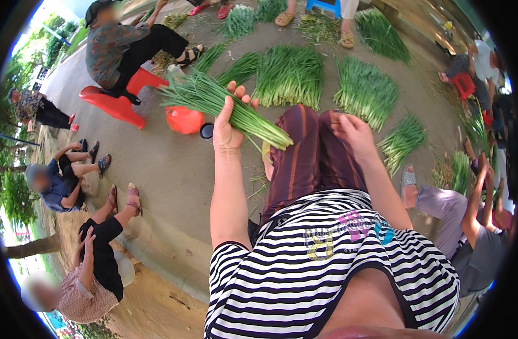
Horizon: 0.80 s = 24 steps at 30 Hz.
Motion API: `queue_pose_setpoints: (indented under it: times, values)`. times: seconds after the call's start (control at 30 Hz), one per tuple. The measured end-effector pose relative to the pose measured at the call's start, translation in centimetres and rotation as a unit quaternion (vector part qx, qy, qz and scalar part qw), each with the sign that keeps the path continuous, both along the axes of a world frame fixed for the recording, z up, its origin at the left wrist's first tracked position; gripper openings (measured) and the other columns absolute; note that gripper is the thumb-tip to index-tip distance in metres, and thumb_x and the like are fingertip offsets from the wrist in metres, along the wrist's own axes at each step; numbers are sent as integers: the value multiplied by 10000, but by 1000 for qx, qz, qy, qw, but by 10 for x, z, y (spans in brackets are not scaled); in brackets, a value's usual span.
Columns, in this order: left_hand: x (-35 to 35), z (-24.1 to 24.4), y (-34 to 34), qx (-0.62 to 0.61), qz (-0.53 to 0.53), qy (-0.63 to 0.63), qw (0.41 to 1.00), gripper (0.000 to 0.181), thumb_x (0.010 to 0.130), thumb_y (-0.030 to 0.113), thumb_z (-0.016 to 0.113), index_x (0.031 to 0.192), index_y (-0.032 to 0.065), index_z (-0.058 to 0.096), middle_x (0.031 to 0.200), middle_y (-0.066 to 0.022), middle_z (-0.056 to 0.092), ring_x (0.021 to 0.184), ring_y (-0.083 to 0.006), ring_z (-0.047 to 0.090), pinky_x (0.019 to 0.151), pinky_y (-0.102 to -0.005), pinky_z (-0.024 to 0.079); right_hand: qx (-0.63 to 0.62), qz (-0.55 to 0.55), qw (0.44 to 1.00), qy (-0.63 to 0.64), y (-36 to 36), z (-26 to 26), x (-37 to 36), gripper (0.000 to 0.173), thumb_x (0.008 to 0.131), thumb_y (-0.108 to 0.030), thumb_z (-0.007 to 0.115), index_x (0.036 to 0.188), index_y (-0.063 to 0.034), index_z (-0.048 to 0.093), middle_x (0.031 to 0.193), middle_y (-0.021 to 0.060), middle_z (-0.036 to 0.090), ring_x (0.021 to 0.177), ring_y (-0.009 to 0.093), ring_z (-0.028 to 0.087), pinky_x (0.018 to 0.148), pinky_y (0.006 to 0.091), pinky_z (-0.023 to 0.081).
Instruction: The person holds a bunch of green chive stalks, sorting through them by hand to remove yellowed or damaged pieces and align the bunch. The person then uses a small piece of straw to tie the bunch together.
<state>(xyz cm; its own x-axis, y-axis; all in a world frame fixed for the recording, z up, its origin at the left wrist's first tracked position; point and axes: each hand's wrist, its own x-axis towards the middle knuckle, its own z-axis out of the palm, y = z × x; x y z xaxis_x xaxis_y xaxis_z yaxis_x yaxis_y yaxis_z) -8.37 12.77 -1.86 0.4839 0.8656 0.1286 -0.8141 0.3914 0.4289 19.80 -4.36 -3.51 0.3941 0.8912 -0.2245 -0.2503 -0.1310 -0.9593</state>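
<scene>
A bunch of long green chive-like stalks lies across the palm of my left hand, its pale cut ends pointing right over my knee and its leaf tips to the upper left. My right hand rests by my other knee, fingers curled; whether it pinches anything is too small to tell. Beyond my knees a wide pile of the same greens lies on the ground, with another pile to its right. A smaller bundle lies nearer on the right.
Left of my left hand are a red plastic bag, a dark round container and a red plastic stool with a person on it. Other people sit at both sides. A blue stool and more greens are farther off.
</scene>
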Motion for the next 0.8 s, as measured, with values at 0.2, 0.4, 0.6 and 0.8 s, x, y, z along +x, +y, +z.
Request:
queue_pose_setpoints:
  times: [0.2, 0.4, 0.6, 0.8]
  values:
    - [55, -5, -7, -15, -37, 33, 999, 403, 977, 167, 607, 1346, 60, 483, 1209, -103, 627, 1052, -214, 626, 1021, -472, 485, 21, 125, 991, 33, 12, 34, -38, 423, 1015, -326, 569, 1275, 7, 595, 1174, 73, 665, 1054, 143, 641, 881, 275, 511]
    - [79, -32, -29, -83, -54, 117, 988, 441, 946, 111, 644, 1347, 37, 476, 1248, -152, 605, 1083, -263, 632, 967, -485, 542, 9, 163, 987, 1, 14, 16, -45, 440, 954, -179, 670, 1298, 69, 549, 1156, 112, 658, 1033, 131, 636, 896, 278, 516]
    - [84, -34, -38, -130, -58, 85, 986, 427, 903, 54, 687, 1291, 57, 509, 1213, -170, 620, 1049, -281, 651, 905, -494, 574, -21, 111, 993, -27, 10, -5, -41, 248, 979, -116, 595, 1151, 48, 666, 988, 57, 702, 882, 89, 643, 794, 247, 525]
    - [90, -35, -40, -154, -41, 60, 985, 401, 908, 18, 667, 1273, 61, 505, 1048, -125, 656, 952, -260, 665, 901, -493, 567, 20, 50, 994, -90, 9, -6, -34, 234, 972, -124, 607, 1142, 24, 670, 1056, 49, 661, 901, 95, 631, 792, 245, 518]
